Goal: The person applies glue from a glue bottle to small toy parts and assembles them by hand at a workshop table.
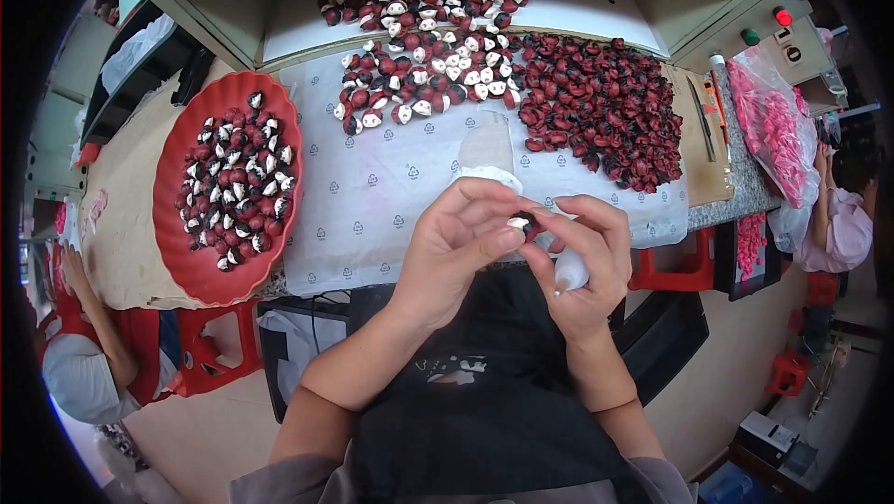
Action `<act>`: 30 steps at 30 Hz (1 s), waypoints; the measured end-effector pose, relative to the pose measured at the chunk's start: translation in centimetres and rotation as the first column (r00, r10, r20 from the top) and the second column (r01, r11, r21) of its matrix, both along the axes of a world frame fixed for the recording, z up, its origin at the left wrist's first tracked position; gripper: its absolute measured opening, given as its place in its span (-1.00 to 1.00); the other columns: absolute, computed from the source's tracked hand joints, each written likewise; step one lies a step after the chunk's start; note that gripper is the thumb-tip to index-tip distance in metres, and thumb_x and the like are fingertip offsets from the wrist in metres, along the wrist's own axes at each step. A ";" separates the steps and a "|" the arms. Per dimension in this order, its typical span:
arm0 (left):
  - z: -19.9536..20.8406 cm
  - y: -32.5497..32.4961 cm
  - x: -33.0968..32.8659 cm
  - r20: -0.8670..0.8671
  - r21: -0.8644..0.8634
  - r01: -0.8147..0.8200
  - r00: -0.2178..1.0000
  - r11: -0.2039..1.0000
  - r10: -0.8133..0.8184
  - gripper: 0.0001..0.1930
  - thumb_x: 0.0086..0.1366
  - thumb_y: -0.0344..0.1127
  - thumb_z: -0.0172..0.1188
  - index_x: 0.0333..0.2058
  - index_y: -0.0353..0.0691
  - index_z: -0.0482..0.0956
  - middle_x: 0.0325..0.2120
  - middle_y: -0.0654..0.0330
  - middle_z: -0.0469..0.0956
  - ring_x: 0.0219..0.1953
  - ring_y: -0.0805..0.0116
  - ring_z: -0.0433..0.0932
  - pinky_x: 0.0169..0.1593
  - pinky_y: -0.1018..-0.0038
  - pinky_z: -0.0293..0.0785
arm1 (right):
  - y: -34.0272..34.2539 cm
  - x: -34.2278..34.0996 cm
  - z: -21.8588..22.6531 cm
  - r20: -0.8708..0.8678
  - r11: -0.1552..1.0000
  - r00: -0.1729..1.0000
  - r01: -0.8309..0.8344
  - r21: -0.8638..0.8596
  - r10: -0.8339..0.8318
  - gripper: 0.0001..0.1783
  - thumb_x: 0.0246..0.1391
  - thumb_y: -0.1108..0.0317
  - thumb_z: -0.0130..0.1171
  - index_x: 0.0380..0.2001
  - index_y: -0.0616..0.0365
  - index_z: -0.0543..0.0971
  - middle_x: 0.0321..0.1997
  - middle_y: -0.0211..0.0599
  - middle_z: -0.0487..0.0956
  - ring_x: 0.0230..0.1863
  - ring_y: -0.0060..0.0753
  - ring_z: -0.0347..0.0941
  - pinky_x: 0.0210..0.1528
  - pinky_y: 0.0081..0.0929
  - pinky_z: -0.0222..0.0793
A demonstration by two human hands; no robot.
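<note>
Just past the table's near edge, my left hand (456, 248) closes its thumb and fingers on a small rounded red, black and white piece (527, 227). My right hand (592, 266) meets it there, its fingertips at the piece's right side. Tucked in that same hand is a white squeeze bottle (572, 269) with a thin nozzle tip pointing down toward me. Beyond my hands, a white, palm-sized patch (489, 174) lies on the printed paper sheet (372, 197); my left fingers partly hide it.
A red scalloped tray (168, 215) of similar pieces stands at left. Finished-looking pieces (428, 75) spread into an open cabinet (233, 6); red-black pieces (596, 113) heap at right. Tweezers (700, 117) and a bag of pink pieces (773, 122) lie farther right. Co-workers sit on both sides.
</note>
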State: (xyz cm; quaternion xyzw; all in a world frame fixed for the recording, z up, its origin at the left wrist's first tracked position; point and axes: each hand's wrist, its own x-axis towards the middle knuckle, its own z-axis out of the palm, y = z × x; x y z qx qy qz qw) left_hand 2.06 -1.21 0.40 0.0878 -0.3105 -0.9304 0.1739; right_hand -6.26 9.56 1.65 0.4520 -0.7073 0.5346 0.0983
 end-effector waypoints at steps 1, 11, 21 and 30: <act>0.2 -0.1 0.0 0.052 -0.034 0.013 0.999 0.999 -0.012 -0.67 0.04 -0.57 0.06 -0.15 -0.34 0.32 -0.23 0.12 0.40 -0.17 0.44 0.38 -0.09 0.55 0.33 | 0.0 -0.1 -0.2 -0.012 0.999 1.000 -0.018 0.028 0.018 -0.66 -0.41 0.54 0.29 -0.39 0.19 0.51 -0.34 -0.25 0.39 -0.50 -0.47 0.38 -0.57 -0.65 0.29; 1.3 -2.0 1.7 0.180 -0.397 0.002 0.981 0.918 0.076 -0.77 0.04 -0.59 0.04 -0.26 -0.39 0.40 -0.35 0.17 0.45 -0.28 0.48 0.42 -0.19 0.60 0.37 | -0.8 -0.7 -0.1 0.023 0.978 0.978 -0.206 0.042 0.205 -0.62 -0.40 0.54 0.26 -0.34 0.21 0.50 -0.32 -0.26 0.37 -0.57 -0.53 0.31 -0.55 -0.65 0.26; 3.9 -9.1 2.8 -0.145 -0.978 -0.206 0.738 0.016 0.659 -0.61 0.00 -0.41 0.11 -0.13 -0.31 0.34 -0.12 0.05 0.31 -0.03 0.24 0.25 0.02 0.45 0.11 | 0.0 -2.1 -0.5 0.255 0.996 0.967 -0.017 0.086 -0.005 -0.62 -0.31 0.63 0.12 -0.28 0.23 0.42 -0.33 -0.29 0.32 -0.45 -0.60 0.23 -0.25 -0.65 0.15; -3.5 -13.6 -4.2 0.013 -0.987 0.140 0.532 -0.073 0.847 -0.53 0.12 -0.12 -0.03 -0.07 -0.32 0.29 -0.03 -0.19 0.16 0.04 0.01 0.14 0.06 0.34 0.05 | -0.9 -4.8 0.5 0.430 0.982 0.885 -0.187 -0.023 0.179 -0.72 -0.31 0.71 -0.05 -0.41 0.25 0.43 -0.38 -0.35 0.35 -0.43 -0.60 0.24 -0.27 -0.69 0.14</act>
